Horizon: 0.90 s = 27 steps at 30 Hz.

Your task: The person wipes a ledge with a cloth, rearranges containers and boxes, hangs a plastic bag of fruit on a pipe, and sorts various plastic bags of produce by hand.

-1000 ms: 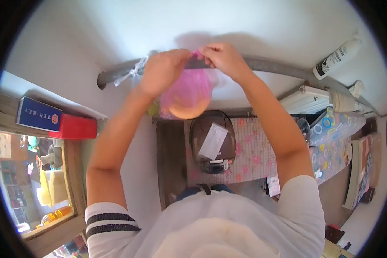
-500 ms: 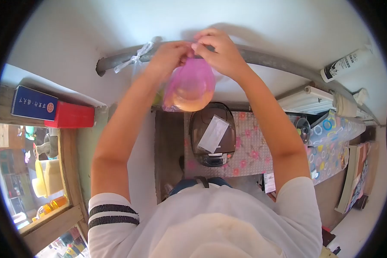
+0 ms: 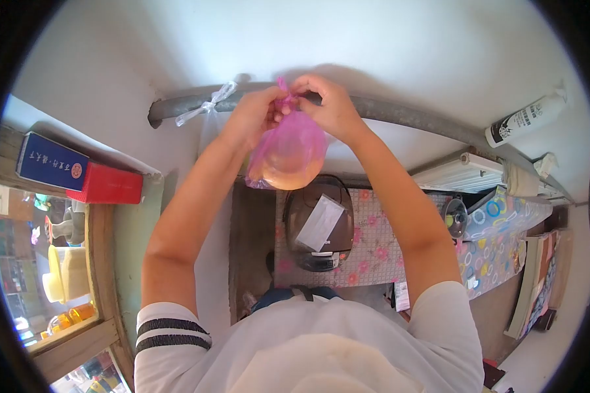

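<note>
Through the head view, I'm watching the left hand (image 3: pixel 259 114) pinching the pink bag (image 3: pixel 294 147) at its neck, the right hand (image 3: pixel 331 111) curling against it, grip unclear. The bag is hanging by the pipe (image 3: pixel 400 120); the left arm is partly blocking a clear bag (image 3: pixel 208 107).

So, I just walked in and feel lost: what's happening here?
A person has both hands, left and right, at the gathered neck of a pink bag by a grey pipe. Something round shows inside. Whether the bag is fastened to the pipe, I can't tell. A clear bag is knotted there, nearer the pipe's left end.
</note>
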### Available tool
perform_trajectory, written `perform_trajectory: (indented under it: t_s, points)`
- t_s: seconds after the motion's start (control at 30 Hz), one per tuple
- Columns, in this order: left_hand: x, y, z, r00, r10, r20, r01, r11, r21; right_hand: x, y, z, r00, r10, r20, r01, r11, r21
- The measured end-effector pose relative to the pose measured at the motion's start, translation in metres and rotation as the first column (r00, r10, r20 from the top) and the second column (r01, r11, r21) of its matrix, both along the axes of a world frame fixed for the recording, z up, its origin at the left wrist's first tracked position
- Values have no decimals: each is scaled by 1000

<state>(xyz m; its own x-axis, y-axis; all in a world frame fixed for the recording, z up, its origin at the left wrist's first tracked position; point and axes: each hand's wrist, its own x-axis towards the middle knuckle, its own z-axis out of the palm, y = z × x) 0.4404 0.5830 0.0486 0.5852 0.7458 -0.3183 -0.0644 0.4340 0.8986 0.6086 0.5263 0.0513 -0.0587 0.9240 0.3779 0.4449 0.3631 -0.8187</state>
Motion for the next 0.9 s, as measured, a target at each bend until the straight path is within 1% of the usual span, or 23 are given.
perform_trajectory:
  t_s: [0.03,0.13,0.23,0.3,0.33,0.43,0.53,0.63,0.73,0.83,0.9]
  points:
    - [-1,3,-2,1000,-16,24,17,999,-37,-1,-1,3,999,-24,43,23,999,35]
    - [-4,9,3,989,-146,-28,145,988,-55,7,6,-11,979,-28,202,-24,968,251]
    - [-7,11,10,966,-231,-114,241,967,84,11,14,-17,951,-61,302,-40,947,318]
    - [-8,12,19,923,-262,-282,319,931,178,9,11,-14,939,-96,331,-15,948,317]
    - [-9,13,23,892,-268,-364,362,906,219,8,10,-12,931,-114,346,-1,949,316]
    - [-13,24,26,819,-260,-512,494,773,398,9,13,-16,910,-119,398,-3,956,293]
    - [-9,22,14,864,-284,-416,478,725,497,13,11,-9,877,-22,481,-50,989,136]
    - [-8,17,5,875,-103,-474,414,666,621,13,11,3,870,-1,493,-89,983,159]
    - [-6,4,4,940,-53,-337,243,797,552,10,3,3,874,-92,478,-34,968,248]
    - [-9,-6,7,959,-32,-282,194,799,569,6,-4,9,891,-190,413,36,935,352]
    - [-18,-6,-8,947,88,-309,114,807,579,19,-3,1,814,-291,502,89,918,387]
